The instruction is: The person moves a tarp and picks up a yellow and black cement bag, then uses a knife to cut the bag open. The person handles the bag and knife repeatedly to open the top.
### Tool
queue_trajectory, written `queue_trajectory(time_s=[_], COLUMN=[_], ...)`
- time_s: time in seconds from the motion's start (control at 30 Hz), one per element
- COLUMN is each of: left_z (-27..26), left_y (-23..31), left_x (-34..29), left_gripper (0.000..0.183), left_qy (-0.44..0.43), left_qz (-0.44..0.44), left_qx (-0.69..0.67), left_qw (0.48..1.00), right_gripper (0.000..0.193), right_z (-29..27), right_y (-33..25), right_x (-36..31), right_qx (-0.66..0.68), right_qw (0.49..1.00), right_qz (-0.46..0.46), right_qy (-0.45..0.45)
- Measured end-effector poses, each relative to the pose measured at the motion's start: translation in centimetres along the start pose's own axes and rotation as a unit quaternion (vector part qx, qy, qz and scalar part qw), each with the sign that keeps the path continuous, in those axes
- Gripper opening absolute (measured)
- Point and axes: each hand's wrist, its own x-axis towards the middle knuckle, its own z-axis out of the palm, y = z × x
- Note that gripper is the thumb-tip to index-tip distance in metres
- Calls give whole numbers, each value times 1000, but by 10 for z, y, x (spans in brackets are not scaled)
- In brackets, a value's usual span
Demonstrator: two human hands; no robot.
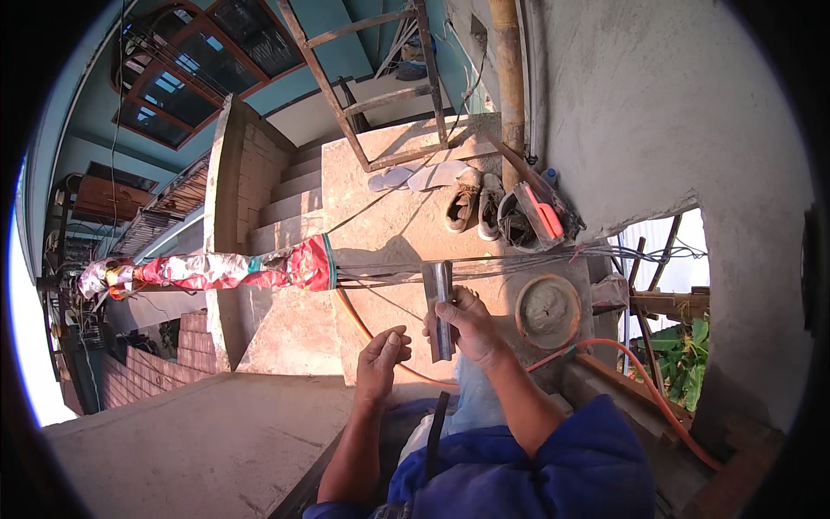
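Observation:
My right hand (469,324) grips a long, narrow metal plate (439,303) with a raised ridge down its length, like a corner trowel. The plate stands nearly upright in front of me, thumb across its face. Just left of it, my left hand (380,359) is closed, fingers curled and thumb pressed to the forefinger; whether anything is pinched there is hidden. To the right of the plate, a round pan (520,316) holds grey wet mortar (546,308).
Bundled cables (389,271) cross ahead, partly wrapped in red and white plastic sheeting (216,271). An orange hose (635,362) curves near my body. Beyond lie shoes (462,203), slippers (437,176), a bucket (517,227) of tools, and a metal ladder (353,108). Steps (290,208) descend at left.

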Motion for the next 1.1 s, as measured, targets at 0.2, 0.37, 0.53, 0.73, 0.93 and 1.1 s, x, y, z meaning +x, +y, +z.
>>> queue_trajectory(time_s=[0.2, 0.37, 0.53, 0.73, 0.93, 1.1], left_z=[-52, -70, -85, -97, -136, -146], left_y=[9, 2, -12, -65, -151, -226], left_x=[-159, -252, -293, -301, -344, -432], left_gripper=[41, 32, 27, 12, 22, 20], left_qy=[-21, 18, 10, 62, 21, 29], left_qz=[190, 180, 115, 40, -66, -111], left_qx=[-125, -171, -150, -206, -340, -445], left_qw=[973, 969, 982, 976, 938, 888], right_gripper=[25, 25, 24, 35, 61, 54], right_z=[117, 168, 179, 156, 128, 143], right_y=[72, 115, 143, 182, 221, 274], right_x=[-147, -244, -295, -320, -368, -427], right_qx=[-227, -260, -236, -68, -621, -678], right_qw=[972, 964, 972, 991, 750, 595], right_qz=[-55, -46, 21, 96, -226, -335], right_qy=[-38, -26, -2, -58, -21, -273])
